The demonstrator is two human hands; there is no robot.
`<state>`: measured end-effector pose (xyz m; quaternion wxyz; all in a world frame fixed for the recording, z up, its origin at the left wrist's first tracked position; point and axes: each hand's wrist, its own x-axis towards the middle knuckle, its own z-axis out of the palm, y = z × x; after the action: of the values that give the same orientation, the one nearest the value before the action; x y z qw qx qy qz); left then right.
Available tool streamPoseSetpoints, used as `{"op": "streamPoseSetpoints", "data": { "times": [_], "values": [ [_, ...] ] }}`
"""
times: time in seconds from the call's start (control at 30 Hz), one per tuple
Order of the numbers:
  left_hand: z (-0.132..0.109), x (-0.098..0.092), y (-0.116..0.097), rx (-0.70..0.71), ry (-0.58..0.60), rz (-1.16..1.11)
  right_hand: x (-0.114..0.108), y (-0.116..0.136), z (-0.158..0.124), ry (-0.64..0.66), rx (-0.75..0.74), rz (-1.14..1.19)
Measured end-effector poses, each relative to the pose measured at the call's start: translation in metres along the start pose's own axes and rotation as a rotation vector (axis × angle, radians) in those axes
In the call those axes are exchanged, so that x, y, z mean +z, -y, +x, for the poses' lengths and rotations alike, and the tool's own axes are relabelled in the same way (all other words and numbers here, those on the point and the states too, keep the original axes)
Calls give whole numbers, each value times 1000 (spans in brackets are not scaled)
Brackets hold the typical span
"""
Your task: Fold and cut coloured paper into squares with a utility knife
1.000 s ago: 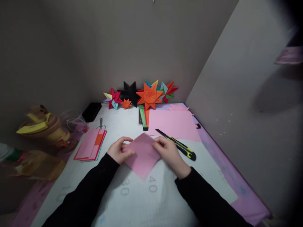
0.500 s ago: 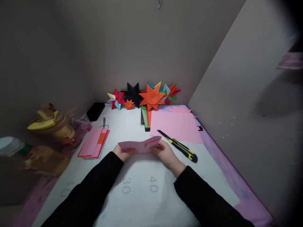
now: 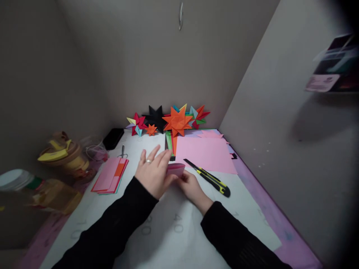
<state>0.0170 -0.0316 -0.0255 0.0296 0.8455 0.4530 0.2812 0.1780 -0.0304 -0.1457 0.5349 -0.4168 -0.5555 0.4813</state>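
Note:
A folded piece of pink paper (image 3: 176, 169) is held up above the white mat, bent over on itself. My right hand (image 3: 192, 185) pinches its lower right edge between thumb and fingers. My left hand (image 3: 154, 172), with a ring on one finger, lies against the left side of the paper. Its fingers are stretched out and spread, and its thumb reaches to the paper's lower edge. The left part of the paper is hidden behind this hand. Just right of the paper lies a black and yellow utility knife (image 3: 209, 177).
A large pink sheet (image 3: 207, 153) lies behind the knife. Stacked coloured paper (image 3: 108, 175) and scissors (image 3: 122, 152) are at left, near a black phone (image 3: 113, 138). Folded paper stars (image 3: 177, 121) line the back wall. A lidded cup (image 3: 18, 180) stands far left.
My left hand has moved from the paper's left edge up and over to the right, its fingers now spread. The paper has gone from spread wide to folded over. My right hand keeps its pinch.

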Motion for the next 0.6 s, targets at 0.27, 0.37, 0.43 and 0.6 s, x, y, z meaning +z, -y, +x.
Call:
{"op": "streamPoseSetpoints", "data": {
  "times": [0.27, 0.37, 0.43, 0.6],
  "values": [
    [20, 24, 2, -91, 307, 222, -1, -6, -2, 6, 1, -72],
    [22, 15, 3, -62, 372, 320, -1, -4, -2, -13, 1, -73],
    [23, 3, 14, -99, 358, 313, -5, -2, -1, -45, 12, -43],
    [6, -16, 71, -390, 4, -66, -15, 3, 3, -205, 89, 173]
  ]
}}
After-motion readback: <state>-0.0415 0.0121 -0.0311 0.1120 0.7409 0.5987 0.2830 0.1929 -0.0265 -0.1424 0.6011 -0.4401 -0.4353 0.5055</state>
